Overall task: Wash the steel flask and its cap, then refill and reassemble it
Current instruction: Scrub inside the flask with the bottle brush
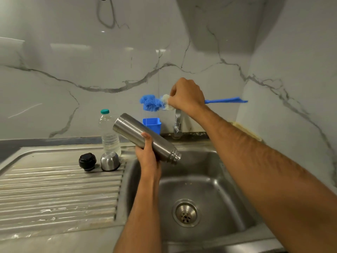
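Left hand [148,155] is gripping the steel flask [145,138] round its middle, tilting it over the sink [191,179] with the open mouth pointing down. Right hand [187,96] is closed on a blue bottle brush [152,103] above the sink. Steel cap [110,161] and black stopper [87,161] are sitting just left of the sink, water bottle [109,133] behind them.

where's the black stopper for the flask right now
In the head view the black stopper sits on the ribbed draining board, left of the sink basin, with the steel cup cap just to its right, in front of the plastic water bottle.
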